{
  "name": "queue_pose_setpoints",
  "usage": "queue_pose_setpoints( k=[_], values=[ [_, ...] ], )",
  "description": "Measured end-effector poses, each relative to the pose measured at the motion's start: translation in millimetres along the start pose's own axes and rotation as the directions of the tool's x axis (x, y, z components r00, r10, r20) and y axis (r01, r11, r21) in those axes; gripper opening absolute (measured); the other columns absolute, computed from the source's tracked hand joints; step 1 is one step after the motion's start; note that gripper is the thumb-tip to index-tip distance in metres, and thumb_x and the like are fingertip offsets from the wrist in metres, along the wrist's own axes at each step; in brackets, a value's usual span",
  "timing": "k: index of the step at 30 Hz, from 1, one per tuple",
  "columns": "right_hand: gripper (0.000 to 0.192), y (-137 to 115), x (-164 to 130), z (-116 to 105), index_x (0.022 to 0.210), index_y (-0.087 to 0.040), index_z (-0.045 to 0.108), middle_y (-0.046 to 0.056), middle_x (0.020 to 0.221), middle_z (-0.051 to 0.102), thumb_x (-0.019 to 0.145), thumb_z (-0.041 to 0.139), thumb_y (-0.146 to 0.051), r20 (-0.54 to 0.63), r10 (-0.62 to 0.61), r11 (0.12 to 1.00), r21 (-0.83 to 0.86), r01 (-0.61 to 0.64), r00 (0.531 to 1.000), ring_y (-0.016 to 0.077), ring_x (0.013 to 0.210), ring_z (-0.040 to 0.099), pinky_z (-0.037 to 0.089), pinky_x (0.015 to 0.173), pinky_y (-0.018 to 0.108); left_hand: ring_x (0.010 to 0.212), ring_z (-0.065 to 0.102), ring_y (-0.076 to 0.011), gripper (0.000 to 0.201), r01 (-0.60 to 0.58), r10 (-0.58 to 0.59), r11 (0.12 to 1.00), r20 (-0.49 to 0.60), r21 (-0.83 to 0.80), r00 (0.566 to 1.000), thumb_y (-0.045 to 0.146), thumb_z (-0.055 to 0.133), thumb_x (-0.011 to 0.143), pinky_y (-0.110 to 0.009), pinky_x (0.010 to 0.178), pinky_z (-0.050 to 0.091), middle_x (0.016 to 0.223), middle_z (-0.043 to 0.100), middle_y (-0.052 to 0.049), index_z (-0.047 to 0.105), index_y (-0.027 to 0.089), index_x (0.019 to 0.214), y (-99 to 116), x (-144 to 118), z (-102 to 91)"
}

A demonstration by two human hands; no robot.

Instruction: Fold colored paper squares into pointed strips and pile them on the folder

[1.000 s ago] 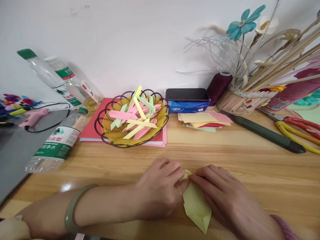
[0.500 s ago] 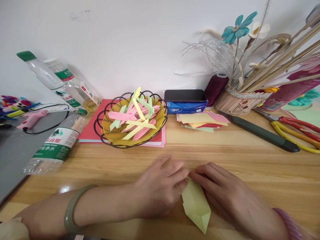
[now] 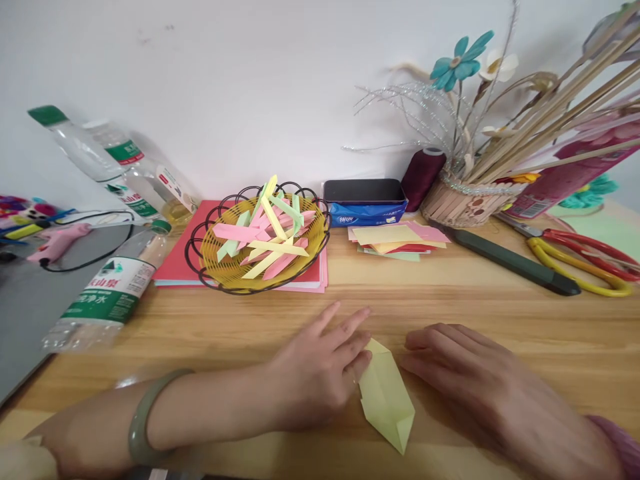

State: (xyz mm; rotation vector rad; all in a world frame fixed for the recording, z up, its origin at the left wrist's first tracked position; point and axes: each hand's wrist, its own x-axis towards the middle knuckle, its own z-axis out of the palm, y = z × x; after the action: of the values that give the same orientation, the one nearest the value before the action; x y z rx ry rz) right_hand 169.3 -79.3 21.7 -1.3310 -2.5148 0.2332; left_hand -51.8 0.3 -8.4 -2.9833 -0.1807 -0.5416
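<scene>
A piece of folded yellow-green paper [image 3: 387, 400] lies on the wooden table, pointed at its near end and creased along its length. My left hand [image 3: 323, 373] rests at its left edge with fingers spread, thumb and fingertips touching the upper left of the paper. To the right of the paper, my right hand [image 3: 470, 380] is apart from it, fingers bent and close together; it is slightly blurred, and whether anything is between its fingertips is hidden.
Behind the hands stands a yellow basket [image 3: 215, 270] of folded paper strips on red paper [image 3: 173, 267]. Loose paper sheets [image 3: 395, 237], a dark green cutter-like tool [image 3: 515, 260] and scissors [image 3: 580, 267] lie to its right. A plastic bottle [image 3: 107, 290] lies at left.
My right hand has moved off the paper to the right. The left hand's fingers have spread a little, staying at the paper's left edge. The view has shifted slightly.
</scene>
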Motion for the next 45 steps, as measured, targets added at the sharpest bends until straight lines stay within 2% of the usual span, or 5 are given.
queue_pose_setpoints(
  k=[12,16,20,26,45],
  values=[
    [0.031,8,1,1,0.113,-0.021,0.056,0.01,0.109,0.058,0.087,0.04,-0.015,0.035,-0.021,0.997,0.075,0.019,0.999,0.0193,0.099,0.053,0.047,0.079,0.036,0.123,0.042,-0.0256,0.018,0.084,-0.097,0.971,-0.045,-0.225,0.994,0.018,0.046,0.087,-0.055,0.104,0.025,0.108,0.065,-0.002,0.062,0.015,0.095,-6,4,-2.2],
    [0.032,7,9,5,0.116,-0.02,0.055,0.007,0.12,0.057,0.086,0.044,-0.015,-0.002,-0.13,0.991,-0.023,0.13,0.991,0.0197,0.114,0.048,0.042,0.091,0.038,0.116,0.048,-0.0233,0.017,0.114,-0.178,0.946,-0.193,-0.304,0.965,0.013,0.047,0.087,-0.049,0.099,0.035,0.096,0.069,-0.001,0.062,0.016,0.094,-12,9,-9.4],
    [0.024,2,18,15,0.101,-0.015,0.062,0.009,0.102,0.065,0.089,0.041,-0.018,-0.172,-0.107,0.982,-0.171,0.077,0.979,0.0205,0.097,0.057,0.046,0.083,0.038,0.084,0.058,-0.0163,0.014,0.105,-0.173,0.974,-0.359,-0.201,0.917,0.012,0.051,0.083,-0.033,0.076,0.048,0.077,0.067,-0.001,0.062,0.015,0.091,-7,11,-16.1],
    [0.023,-3,18,20,0.086,-0.014,0.062,0.006,0.072,0.059,0.09,0.04,-0.021,-0.204,0.013,0.952,-0.298,-0.075,0.979,0.0194,0.068,0.054,0.042,0.06,0.034,0.076,0.057,-0.0154,0.012,0.093,-0.096,0.995,-0.245,-0.025,0.965,0.025,0.056,0.084,-0.031,0.07,0.044,0.069,0.062,0.0,0.061,0.014,0.081,0,8,-5.8],
    [0.019,14,14,17,0.087,-0.017,0.061,0.005,0.08,0.058,0.09,0.044,-0.025,-0.153,0.065,0.993,-0.087,-0.079,0.986,0.0176,0.076,0.052,0.041,0.068,0.034,0.07,0.053,-0.0156,0.006,0.139,-0.115,0.981,-0.172,0.137,0.978,0.012,0.055,0.081,-0.027,0.061,0.04,0.068,0.059,-0.001,0.059,0.013,0.077,-10,1,3.3]
  ],
)
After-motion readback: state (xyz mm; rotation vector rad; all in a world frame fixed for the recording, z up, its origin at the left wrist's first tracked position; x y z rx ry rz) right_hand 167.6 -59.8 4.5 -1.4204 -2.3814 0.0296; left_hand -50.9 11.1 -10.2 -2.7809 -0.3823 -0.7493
